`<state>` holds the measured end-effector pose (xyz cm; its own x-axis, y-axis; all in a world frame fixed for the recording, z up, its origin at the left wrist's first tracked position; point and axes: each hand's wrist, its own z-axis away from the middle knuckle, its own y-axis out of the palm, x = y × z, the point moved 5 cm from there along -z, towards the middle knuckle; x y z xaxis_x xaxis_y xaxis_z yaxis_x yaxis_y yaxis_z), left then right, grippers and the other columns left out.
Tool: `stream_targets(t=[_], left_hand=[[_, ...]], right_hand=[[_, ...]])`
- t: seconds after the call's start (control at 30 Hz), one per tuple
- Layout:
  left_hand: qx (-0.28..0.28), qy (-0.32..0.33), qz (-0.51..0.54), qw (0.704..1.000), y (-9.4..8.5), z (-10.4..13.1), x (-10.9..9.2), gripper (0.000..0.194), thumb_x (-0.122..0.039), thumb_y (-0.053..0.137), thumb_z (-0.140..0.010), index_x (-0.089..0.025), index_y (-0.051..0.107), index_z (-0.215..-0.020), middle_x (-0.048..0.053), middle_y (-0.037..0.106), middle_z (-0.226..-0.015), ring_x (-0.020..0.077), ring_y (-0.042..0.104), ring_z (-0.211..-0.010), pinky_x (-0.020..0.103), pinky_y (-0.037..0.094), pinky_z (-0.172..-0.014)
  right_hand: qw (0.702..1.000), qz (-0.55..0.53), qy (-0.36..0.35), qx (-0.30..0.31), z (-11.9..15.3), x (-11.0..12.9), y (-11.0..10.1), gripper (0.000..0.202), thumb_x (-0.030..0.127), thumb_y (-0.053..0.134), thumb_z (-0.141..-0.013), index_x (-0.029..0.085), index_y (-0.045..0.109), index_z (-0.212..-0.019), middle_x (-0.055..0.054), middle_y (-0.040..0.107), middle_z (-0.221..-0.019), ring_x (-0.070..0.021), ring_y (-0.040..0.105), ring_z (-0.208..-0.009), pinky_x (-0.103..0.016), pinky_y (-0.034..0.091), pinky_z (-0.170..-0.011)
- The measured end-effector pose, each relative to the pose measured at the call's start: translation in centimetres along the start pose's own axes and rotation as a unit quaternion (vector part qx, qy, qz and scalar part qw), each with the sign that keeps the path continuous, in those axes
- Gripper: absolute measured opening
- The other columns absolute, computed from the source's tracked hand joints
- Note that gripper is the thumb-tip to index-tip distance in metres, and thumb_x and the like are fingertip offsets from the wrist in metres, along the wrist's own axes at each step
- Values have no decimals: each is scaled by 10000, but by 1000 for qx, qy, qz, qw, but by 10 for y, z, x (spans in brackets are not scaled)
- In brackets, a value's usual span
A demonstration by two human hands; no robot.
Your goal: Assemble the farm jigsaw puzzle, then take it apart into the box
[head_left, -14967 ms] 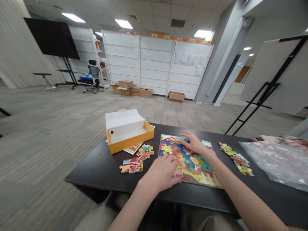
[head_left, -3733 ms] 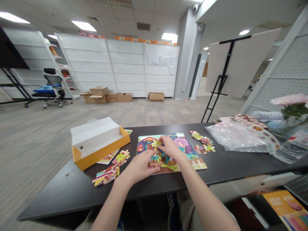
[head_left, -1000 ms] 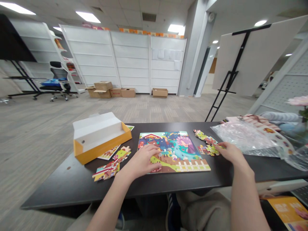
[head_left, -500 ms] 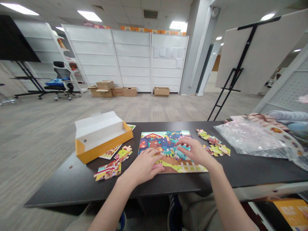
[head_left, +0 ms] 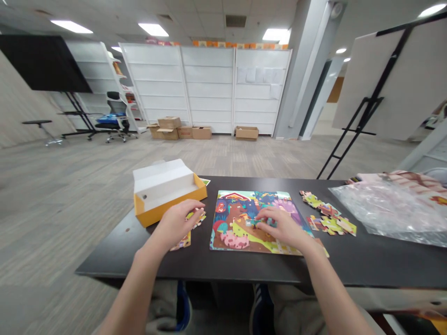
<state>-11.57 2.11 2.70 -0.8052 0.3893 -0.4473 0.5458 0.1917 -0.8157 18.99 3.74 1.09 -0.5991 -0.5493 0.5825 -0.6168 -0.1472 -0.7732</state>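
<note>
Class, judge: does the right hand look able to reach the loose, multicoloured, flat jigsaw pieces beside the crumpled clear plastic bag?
Probably yes: the right hand is over the colourful rectangular puzzle, and nothing visible blocks its way to the jigsaw pieces.

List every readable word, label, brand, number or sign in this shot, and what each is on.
No text is readable.
Paper sheets on the white rack: too small and blurred to read.
Brown cardboard boxes on the floor: any print is too small to read.
Yellow box: no legible lettering on the visible sides.
Puzzle: only pictures discernible, partly covered by the right hand.
</note>
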Motion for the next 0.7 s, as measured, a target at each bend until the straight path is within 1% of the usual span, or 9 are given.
stream_targets(t=[0.07,0.1,0.2,0.27,0.33,0.4,0.47,0.6,0.7], left_hand=[[-6,-46,-5,999,-16,10,21,357,-444,477,-957,-206,711,-1082,67,751,-1071,222,698,-936,337,546,-861],[2,-62,-6,998,-21,15,29,367,-457,485,-944,-204,717,-1075,62,757,-1047,219,703,-897,326,554,-829],[63,-99,-7,993,-27,32,42,377,-484,539,-888,-212,735,-1060,38,771,-943,205,701,-772,294,562,-725],[110,-110,-4,988,-27,43,46,376,-503,608,-827,-229,746,-1045,27,774,-922,209,703,-775,279,557,-698],[134,-112,2,985,-28,52,50,408,-525,672,-768,-250,747,-1060,30,775,-1000,232,709,-867,283,560,-728],[134,-112,3,985,-31,59,56,478,-532,728,-708,-258,738,-1100,47,758,-1109,264,700,-971,313,566,-794],[128,-113,-7,985,-33,65,61,519,-509,755,-679,-253,729,-1130,62,744,-1160,286,691,-1018,352,561,-865],[133,-103,-20,985,-34,69,62,476,-487,718,-744,-254,717,-1158,58,739,-1176,278,696,-1027,374,549,-923],[95,-92,-23,991,-38,66,57,496,-517,728,-753,-248,708,-1168,61,733,-1191,282,693,-1049,374,551,-933]], right_hand=[[999,10,1,-40,-1,-4,-5,173,309,578,-936,214,721,-931,-66,725,-981,-213,653,-938,-331,491,-807],[998,17,-1,-62,-1,-6,-7,183,310,561,-943,212,715,-924,-67,726,-975,-211,655,-920,-325,491,-785],[992,44,-8,-121,-2,-14,-11,191,299,535,-951,207,696,-905,-65,725,-950,-205,656,-880,-323,492,-782],[989,60,-10,-136,-3,-18,-10,192,296,528,-953,206,691,-904,-61,721,-923,-204,655,-858,-323,493,-782],[988,72,-9,-137,-3,-20,-8,197,298,525,-954,206,691,-899,-59,721,-907,-205,658,-844,-320,493,-772],[988,77,-6,-135,-3,-21,-6,200,296,520,-953,206,693,-907,-61,727,-913,-209,665,-841,-320,495,-766],[988,75,-3,-133,-3,-20,-4,204,293,513,-953,206,697,-943,-64,736,-938,-210,674,-843,-321,498,-763],[990,69,4,-127,-3,-20,-3,219,295,507,-950,205,701,-997,-68,746,-972,-210,683,-848,-322,505,-755],[990,69,10,-124,-3,-21,-3,222,292,503,-946,205,700,-1003,-69,745,-975,-208,682,-846,-321,508,-749]])
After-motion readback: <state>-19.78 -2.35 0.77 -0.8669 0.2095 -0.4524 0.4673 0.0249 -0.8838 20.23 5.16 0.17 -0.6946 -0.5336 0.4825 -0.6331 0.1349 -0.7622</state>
